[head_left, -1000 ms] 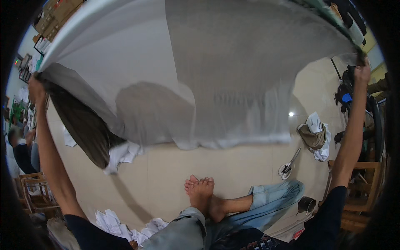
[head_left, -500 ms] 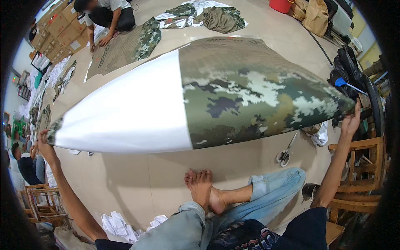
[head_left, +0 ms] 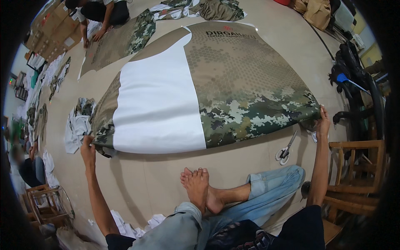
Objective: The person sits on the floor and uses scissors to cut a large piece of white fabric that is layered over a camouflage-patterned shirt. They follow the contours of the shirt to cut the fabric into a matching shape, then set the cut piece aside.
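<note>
Stacked brown cardboard boxes (head_left: 56, 30) fill the upper left of the frame; a crumpled brown paper bag (head_left: 317, 15) sits upper right, above shiny black plastic bags (head_left: 349, 57). A brown wooden barred frame (head_left: 356, 145) stands lower right.

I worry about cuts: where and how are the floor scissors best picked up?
Probably by the handle loops of the scissors, from the person's side, with the nearer right hand once free of the cloth: the loops lie toward the jeans, the blades point away.
</note>
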A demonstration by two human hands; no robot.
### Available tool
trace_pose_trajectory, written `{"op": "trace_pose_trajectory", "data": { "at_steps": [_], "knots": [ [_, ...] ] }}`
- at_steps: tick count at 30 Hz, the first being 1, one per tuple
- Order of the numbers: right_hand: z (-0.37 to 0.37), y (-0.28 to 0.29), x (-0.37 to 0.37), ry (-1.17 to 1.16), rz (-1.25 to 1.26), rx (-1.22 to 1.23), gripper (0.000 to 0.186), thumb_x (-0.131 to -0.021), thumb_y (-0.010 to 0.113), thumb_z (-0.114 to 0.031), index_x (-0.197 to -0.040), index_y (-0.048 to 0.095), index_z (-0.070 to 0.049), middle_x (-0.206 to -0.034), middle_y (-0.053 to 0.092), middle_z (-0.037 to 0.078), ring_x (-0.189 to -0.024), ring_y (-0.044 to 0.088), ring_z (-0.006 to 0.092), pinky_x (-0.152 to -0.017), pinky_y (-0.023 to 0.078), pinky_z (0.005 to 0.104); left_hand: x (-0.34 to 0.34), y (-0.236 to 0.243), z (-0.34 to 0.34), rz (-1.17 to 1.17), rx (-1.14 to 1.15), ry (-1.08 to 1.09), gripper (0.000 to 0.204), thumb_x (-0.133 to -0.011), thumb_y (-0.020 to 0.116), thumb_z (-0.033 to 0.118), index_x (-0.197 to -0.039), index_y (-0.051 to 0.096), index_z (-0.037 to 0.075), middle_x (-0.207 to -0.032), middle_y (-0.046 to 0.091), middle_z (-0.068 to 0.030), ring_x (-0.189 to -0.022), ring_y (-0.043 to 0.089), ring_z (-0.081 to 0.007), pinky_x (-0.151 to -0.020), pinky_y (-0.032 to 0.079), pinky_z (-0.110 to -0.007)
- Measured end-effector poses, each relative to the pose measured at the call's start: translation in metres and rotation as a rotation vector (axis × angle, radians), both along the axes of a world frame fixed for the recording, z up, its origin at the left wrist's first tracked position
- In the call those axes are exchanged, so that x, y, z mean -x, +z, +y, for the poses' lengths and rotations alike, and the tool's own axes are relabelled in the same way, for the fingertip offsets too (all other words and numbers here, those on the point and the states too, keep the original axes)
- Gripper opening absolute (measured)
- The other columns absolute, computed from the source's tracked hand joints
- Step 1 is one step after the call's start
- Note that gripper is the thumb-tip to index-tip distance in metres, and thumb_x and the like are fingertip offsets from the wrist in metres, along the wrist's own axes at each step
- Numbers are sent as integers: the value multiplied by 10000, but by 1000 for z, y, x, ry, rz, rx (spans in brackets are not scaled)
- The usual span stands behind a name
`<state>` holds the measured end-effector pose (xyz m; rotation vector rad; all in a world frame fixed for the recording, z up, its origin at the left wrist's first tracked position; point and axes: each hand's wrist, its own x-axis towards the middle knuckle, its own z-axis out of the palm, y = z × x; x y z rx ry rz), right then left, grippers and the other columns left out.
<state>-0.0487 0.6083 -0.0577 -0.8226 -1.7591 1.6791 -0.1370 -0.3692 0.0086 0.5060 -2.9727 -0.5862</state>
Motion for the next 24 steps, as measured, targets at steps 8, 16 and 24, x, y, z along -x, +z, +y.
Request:
{"op": "trace_pose_trajectory", "data": {
  "at_steps": [8,16,24],
  "knots": [
    [20,-60,38,83,-211,-102,301,-1001,689,-299,-1238,737,-119,-1021,675,-45,-712,551,56,-576,470,235,20,-100,-48,41,213,-361,475,-1016,570,307,-1406,600,38,-1439,580,-237,-1362,510,-387,-1152,400,-467],
    [8,-60,61,128,-316,-88,303,-1021,673,-292,-1240,743,-95,-821,588,-80,-603,456,29,-520,359,201,1,-203,-32,606,-405,293,465,-1005,702,350,-1309,632,4,-1139,567,-84,-1117,611,-227,-914,521,-398],
    [9,-42,37,208,-241,-13,291,-1039,640,-222,-1270,718,-63,-898,646,-58,-610,468,44,-549,376,183,-26,-227,124,126,-855,1270,341,-1028,643,229,-1277,636,-4,-1256,632,-93,-1157,623,-246,-944,539,-411]
  ]
}}
